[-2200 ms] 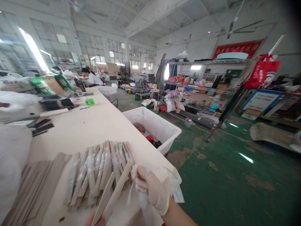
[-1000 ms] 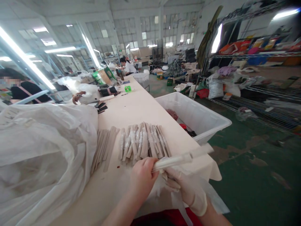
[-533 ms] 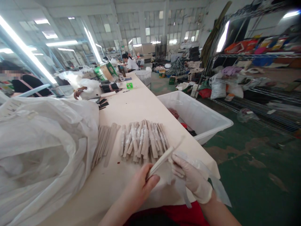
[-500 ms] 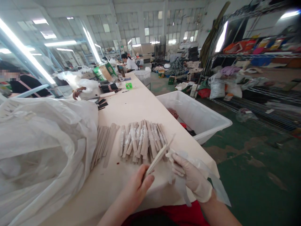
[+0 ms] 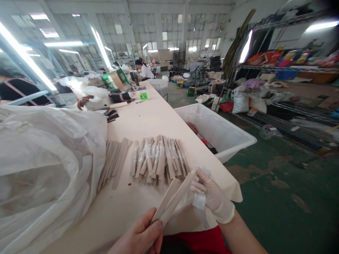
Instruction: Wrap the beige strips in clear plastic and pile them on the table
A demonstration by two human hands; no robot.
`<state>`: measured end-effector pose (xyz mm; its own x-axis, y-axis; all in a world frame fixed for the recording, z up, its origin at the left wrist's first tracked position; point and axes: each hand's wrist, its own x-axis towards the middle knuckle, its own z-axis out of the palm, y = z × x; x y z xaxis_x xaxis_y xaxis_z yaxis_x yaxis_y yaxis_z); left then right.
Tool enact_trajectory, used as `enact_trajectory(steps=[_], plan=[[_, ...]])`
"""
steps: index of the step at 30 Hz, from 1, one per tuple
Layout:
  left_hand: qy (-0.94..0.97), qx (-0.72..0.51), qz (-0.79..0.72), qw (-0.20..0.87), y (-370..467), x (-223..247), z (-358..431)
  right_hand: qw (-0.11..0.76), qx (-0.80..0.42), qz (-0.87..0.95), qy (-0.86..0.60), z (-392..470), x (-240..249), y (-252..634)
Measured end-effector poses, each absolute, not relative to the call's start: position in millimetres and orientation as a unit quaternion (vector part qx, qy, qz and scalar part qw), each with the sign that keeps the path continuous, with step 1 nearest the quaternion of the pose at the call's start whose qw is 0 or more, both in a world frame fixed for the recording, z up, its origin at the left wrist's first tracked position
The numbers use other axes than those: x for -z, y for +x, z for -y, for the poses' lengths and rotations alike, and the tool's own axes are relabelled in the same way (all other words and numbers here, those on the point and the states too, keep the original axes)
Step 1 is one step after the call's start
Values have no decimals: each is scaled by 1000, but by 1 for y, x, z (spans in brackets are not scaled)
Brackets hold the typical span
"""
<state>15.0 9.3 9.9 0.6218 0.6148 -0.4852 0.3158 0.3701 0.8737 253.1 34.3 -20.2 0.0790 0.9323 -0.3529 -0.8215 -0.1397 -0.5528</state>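
Hands first: your bare left hand (image 5: 139, 235) is shut around the near end of two flat, pale wooden sticks (image 5: 172, 199). The sticks lean up and away over the cream table (image 5: 148, 120). Your right hand (image 5: 212, 195), in a thin white glove, pinches their far end, and a clear plastic sleeve (image 5: 198, 200) hangs by its fingers. Just past the sticks lies a row of the same sticks wrapped in plastic (image 5: 159, 158). A bare pile of sticks (image 5: 112, 165) lies left of that row, touching a big white plastic bag (image 5: 45, 165). A white plastic bin (image 5: 215, 132) stands beside the table on your right.
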Motion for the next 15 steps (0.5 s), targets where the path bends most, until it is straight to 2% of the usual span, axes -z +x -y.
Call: enact_trajectory(steps=[9, 15], plan=[[528, -72, -419, 735, 2, -19, -18, 634, -618, 125, -448, -24, 22, 254], [509, -48, -408, 756, -11, -21, -24, 571, -548, 321, -520, -20, 19, 269]])
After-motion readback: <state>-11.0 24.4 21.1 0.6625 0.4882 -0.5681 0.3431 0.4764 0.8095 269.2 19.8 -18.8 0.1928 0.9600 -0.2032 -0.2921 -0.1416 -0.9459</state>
